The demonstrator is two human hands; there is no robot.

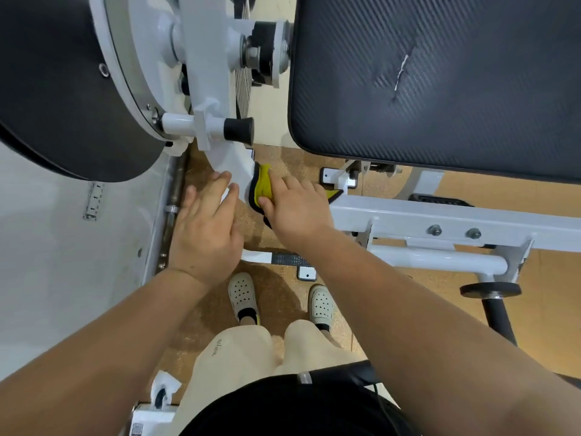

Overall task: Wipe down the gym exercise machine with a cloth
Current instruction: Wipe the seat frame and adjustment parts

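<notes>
By the right hand a yellow cloth is gripped under curled fingers and pressed to the lower end of the white machine arm, mid-frame. The left hand is laid flat, fingers straight, against that arm, probably to steady it.

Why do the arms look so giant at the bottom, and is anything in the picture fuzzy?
Head view: the wide-angle lens stretches the forearms near the bottom edge; head view: the left hand, the right hand and the yellow cloth look sharp, not fuzzy; head view: a soft shadow darkens the floor around the shoes.
</notes>
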